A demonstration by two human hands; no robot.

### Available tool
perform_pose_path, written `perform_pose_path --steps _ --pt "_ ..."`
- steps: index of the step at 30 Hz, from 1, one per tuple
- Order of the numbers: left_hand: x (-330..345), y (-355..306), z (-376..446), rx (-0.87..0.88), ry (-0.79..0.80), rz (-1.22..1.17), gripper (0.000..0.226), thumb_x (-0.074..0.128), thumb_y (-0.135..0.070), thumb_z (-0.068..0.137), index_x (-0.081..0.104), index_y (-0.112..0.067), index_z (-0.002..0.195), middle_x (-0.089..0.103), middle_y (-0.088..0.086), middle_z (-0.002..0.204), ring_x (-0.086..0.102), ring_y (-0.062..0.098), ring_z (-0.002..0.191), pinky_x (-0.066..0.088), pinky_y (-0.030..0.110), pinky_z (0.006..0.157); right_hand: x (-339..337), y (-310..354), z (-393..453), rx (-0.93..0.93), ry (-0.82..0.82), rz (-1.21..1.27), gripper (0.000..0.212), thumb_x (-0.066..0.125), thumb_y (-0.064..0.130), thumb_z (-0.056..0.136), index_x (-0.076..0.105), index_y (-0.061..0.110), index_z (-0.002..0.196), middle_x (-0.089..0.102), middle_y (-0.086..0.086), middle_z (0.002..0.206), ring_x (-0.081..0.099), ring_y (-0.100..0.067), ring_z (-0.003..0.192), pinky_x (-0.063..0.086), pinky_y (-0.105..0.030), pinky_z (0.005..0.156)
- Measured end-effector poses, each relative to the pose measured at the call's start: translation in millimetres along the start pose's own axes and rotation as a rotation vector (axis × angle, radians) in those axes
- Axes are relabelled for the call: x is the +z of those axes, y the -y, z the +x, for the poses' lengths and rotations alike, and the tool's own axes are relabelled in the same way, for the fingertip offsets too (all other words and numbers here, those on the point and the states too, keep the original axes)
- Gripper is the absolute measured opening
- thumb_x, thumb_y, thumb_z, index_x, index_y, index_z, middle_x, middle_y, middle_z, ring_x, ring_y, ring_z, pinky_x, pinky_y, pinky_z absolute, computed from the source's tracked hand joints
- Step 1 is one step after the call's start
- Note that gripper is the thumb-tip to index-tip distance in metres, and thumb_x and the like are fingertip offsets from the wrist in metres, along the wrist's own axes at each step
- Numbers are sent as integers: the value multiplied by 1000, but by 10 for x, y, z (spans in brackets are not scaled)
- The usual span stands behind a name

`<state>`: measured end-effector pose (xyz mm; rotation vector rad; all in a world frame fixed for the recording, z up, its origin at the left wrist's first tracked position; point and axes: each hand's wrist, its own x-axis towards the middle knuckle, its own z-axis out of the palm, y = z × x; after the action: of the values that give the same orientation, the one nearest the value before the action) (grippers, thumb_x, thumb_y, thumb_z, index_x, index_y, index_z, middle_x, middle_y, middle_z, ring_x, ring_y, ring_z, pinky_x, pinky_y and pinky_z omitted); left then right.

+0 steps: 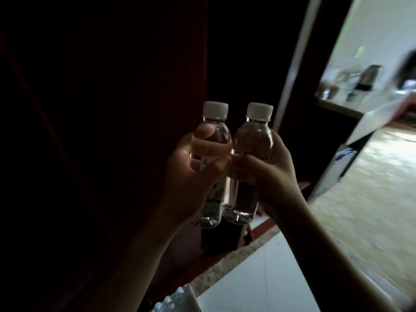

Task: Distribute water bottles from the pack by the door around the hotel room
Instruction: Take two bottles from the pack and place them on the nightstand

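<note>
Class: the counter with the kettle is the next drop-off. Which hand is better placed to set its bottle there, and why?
Probably the right hand. It holds its bottle on the side nearer the counter, where the kettle stands ahead to the right. The left hand, with the other bottle, would have to cross over.

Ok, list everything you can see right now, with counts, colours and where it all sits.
water bottles: two, clear with white caps, upright side by side at centre, one per hand; second bottle.
bottle pack: one, clear plastic with white caps, bottom edge on the floor; count of bottles unclear.
door: one, dark red-brown, left.
electric kettle: one, silver and black, blurred, on the counter far right.
floor tiles: white, lower right.
left hand: gripping the labelled bottle.
right hand: gripping the other bottle.
</note>
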<state>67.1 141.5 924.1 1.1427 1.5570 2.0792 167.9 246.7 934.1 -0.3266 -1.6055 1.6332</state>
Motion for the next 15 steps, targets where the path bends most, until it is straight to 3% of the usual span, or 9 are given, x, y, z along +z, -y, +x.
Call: perform_pose_path --steps 4,9,11,15 --pt "783 5 140 -47 145 -61 57 77 -33 66 60 -18 119 76 -2 94 76 14 87 56 21 65 -733 317 -81 -23 -171 -22 49 74 4 66 56 5 111 68 -12 93 72 -27 83 60 -43 69" --pt "1970 1 357 -41 319 -108 48 80 -34 62 64 -22 105 77 -7 91 76 14 85 57 22 64 -1774 709 -181 -119 -356 -46 54 74 4 66 54 -1 115 64 -29 105 71 -40 94 61 -45 69" --pt "2494 11 426 -24 381 -122 41 80 -29 63 64 -25 100 76 -10 86 76 13 82 57 22 62 -2213 876 -226 -142 -422 -69 53 74 3 66 54 -1 115 66 -24 102 73 -33 90 61 -41 66" --pt "3455 40 535 33 446 -115 42 80 -38 61 66 -30 100 75 -7 84 75 15 82 58 24 63 -3077 1181 -259 -160 -534 -124 43 72 6 64 58 7 105 65 -18 94 71 -25 76 60 -34 60"
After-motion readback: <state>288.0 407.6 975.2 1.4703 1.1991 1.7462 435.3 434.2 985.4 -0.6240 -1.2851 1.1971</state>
